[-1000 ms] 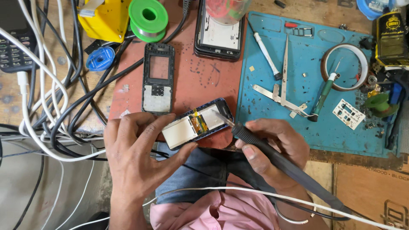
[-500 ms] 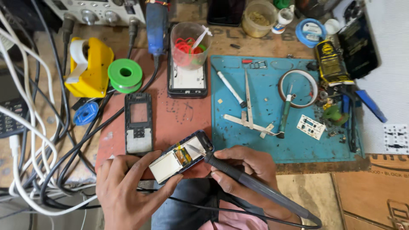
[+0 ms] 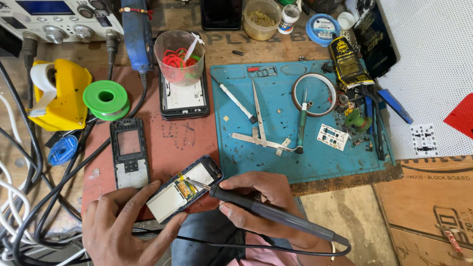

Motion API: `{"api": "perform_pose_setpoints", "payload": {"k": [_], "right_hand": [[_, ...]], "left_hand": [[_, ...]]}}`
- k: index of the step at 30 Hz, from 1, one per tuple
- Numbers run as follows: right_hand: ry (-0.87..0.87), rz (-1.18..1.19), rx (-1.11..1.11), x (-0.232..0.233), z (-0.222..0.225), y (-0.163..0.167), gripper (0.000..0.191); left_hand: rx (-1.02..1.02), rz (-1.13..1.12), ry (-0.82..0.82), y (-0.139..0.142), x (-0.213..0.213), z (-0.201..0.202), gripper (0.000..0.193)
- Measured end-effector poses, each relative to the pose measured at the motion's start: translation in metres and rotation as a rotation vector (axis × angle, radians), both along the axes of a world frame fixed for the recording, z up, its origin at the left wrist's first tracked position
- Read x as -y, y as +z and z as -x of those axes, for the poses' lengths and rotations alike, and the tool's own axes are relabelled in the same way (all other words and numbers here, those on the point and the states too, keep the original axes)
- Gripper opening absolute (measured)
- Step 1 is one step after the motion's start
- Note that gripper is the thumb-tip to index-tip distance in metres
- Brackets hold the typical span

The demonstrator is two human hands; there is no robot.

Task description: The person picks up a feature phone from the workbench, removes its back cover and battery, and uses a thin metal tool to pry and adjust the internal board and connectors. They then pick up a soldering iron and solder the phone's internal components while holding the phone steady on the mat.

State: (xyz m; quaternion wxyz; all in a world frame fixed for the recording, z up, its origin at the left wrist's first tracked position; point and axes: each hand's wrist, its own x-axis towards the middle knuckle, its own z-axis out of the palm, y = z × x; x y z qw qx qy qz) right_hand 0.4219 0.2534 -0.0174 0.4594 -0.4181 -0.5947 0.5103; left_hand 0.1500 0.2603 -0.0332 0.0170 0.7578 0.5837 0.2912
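An opened small phone (image 3: pixel 183 189), back cover off with a white panel and a yellowish patch showing, lies at the near edge of a reddish mat (image 3: pixel 177 140). My left hand (image 3: pixel 125 229) holds its lower end from below. In my right hand (image 3: pixel 258 204) is a black soldering iron (image 3: pixel 266 212), gripped like a pen. Its metal tip touches the phone's board near the yellowish patch. The iron's cable runs off toward my lap.
An empty phone frame (image 3: pixel 129 152) lies left of the opened phone. A blue work mat (image 3: pixel 295 157) carries tweezers, a screwdriver, a tape ring and small parts. Behind stand a green solder spool (image 3: pixel 106 100), yellow tape dispenser (image 3: pixel 56 93), plastic cup (image 3: pixel 178 56) on another phone, and a soldering station (image 3: pixel 59 17). Cables crowd the left.
My view has tilted up, showing more of the bench's far side. Both hands stay on the phone and iron, with the tip still at the board.
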Motion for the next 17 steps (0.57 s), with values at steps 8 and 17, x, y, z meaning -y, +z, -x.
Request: {"api": "perform_pose_setpoints", "payload": {"k": [8,17], "right_hand": [[-0.027,-0.108,-0.018,0.004,0.000,-0.007,0.034],[-0.236,-0.208,0.308,0.009,0.002,-0.031,0.031]], "left_hand": [[0.083,-0.004,-0.039,0.016,-0.003,-0.012,0.053],[0.159,-0.034,-0.043,0.021,-0.003,-0.017,0.052]]}}
